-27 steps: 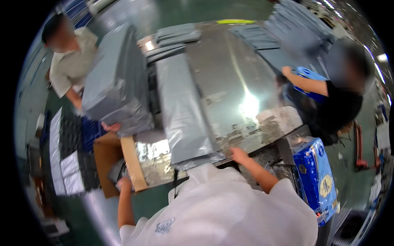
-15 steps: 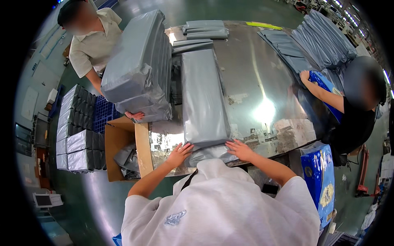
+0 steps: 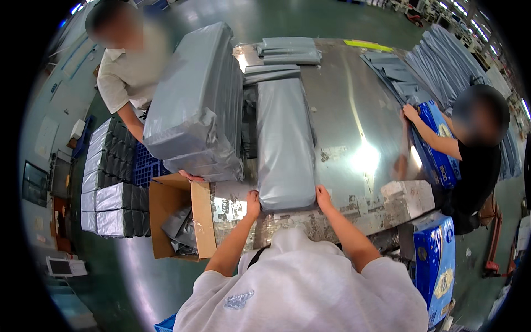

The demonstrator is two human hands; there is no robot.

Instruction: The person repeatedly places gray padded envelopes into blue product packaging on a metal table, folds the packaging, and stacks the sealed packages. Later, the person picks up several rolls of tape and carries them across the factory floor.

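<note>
Okay, your left hand and right hand curl at near corners of the grey package, can't tell if pinching; press both sides evenly

Pretty clearly a factory or warehouse packing floor: glossy green floor, big shiny metal surface, grey plastic-wrapped blocks stacked by a blue plastic grid pallet on the left, long bright strip lights far right.

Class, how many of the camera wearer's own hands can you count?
2: the left hand at the near left corner of the grey wrapped package, the right hand at its near right corner.
</note>
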